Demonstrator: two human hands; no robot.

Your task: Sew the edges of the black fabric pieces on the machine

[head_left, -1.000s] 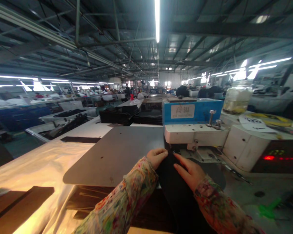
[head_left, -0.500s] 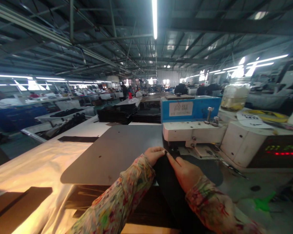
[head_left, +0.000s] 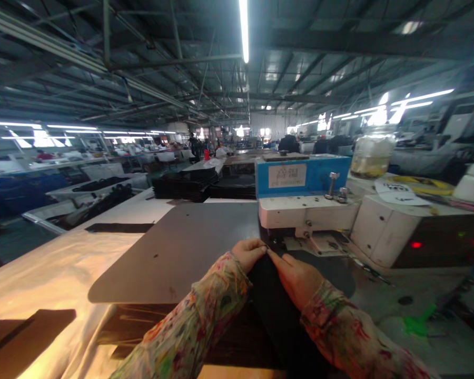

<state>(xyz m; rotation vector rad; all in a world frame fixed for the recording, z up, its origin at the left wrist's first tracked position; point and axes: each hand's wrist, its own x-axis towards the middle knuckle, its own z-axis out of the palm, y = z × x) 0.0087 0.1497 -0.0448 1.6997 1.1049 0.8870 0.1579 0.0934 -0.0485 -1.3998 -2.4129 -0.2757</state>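
Note:
A long black strip of material [head_left: 274, 305] runs from the machine's near side down toward my lap. My left hand [head_left: 248, 254] pinches its far end from the left, thumb and fingers pressed together. From the right, my right hand [head_left: 296, 276] grips the same end, its index fingertip meeting the left hand's fingertips. Both hands are just in front of the white and blue machine head [head_left: 308, 213], at the corner of the grey metal plate [head_left: 161, 258]. The fine detail between the fingertips is too small to make out.
Stacks of black pieces [head_left: 185, 184] lie behind the plate, with a narrow dark strip [head_left: 120, 228] on the cloth-covered table. Brown pieces [head_left: 35, 337] lie at front left. To the right are a control box [head_left: 414, 231], small snips [head_left: 369, 269] and a glass jar [head_left: 373, 152].
The view has shifted slightly, so the machine and table sit a little further left. Both hands keep hold of the strip's end, almost unmoved. The control box's display looks different.

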